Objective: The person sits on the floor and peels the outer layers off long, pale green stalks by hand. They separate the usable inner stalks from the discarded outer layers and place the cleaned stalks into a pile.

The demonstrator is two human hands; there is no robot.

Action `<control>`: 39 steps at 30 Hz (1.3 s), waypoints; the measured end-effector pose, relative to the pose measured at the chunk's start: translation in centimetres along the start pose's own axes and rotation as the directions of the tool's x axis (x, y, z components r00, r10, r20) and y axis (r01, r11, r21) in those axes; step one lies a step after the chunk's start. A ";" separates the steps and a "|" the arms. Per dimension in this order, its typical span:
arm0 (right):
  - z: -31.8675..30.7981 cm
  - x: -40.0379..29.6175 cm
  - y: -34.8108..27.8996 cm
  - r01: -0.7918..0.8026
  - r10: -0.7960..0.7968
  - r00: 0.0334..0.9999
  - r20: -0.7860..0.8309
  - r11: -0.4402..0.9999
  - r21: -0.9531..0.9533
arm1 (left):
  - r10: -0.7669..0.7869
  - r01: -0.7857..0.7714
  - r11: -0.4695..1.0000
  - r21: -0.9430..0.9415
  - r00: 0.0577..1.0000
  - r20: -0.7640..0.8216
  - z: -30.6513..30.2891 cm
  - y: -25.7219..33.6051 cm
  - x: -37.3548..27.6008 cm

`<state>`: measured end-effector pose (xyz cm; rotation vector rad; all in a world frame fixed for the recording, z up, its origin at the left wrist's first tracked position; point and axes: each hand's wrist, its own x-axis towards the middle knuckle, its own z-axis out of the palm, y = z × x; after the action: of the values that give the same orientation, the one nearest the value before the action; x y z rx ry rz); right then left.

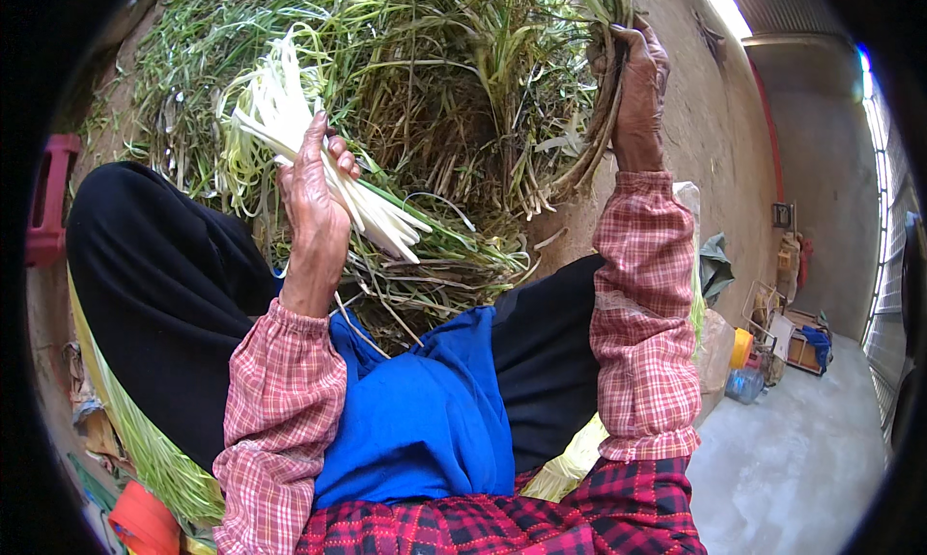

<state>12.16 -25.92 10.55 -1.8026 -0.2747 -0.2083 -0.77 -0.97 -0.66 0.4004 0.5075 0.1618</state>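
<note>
My left hand [315, 186] is closed around a bundle of pale, white-stemmed leafy stalks [271, 99]. Their cut or root ends point down to the right, and yellowish leaves hang at the other end. Farther right, my right hand [641, 70] grips a bunch of long brown and green withered leaves [605, 121] that droops below the fist. Part of that bunch runs out past the top of the view. A big heap of green and dry stalks [449, 121] lies before me, between and beyond both hands.
More pale yellow-green stalks [156, 439] lie by my left leg, with others [572, 461] under my right thigh. A red plastic object [54, 193] stands at far left and an orange roll [145, 519] at lower left. Along the right wall are a plastic bottle [744, 385] and a crate [802, 349].
</note>
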 end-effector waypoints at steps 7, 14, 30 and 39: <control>1.4 -4.6 8.6 -0.500 0.523 0.814 0.252 0.853 -0.150 | 0.044 -0.035 0.991 0.129 0.997 -0.066 0.8 -0.5 -0.6; 1.6 -4.4 9.7 -0.250 0.372 0.911 0.178 0.841 -0.480 | 0.037 -0.030 0.991 0.130 0.998 -0.055 0.6 -0.8 -0.4; 10.4 -3.4 12.5 0.047 0.361 0.903 0.233 0.455 -0.889 | 0.020 -0.008 0.988 0.152 0.997 -0.080 0.1 -0.7 -0.5; 7.2 -4.7 11.6 -0.500 0.495 0.805 0.328 0.863 -0.076 | 0.027 -0.018 0.988 0.155 0.998 -0.053 0.5 -0.5 -0.3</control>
<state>11.05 -22.01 -3.33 -1.8255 -0.0307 0.4837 -0.74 -1.66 -0.36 0.5542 0.5719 0.1561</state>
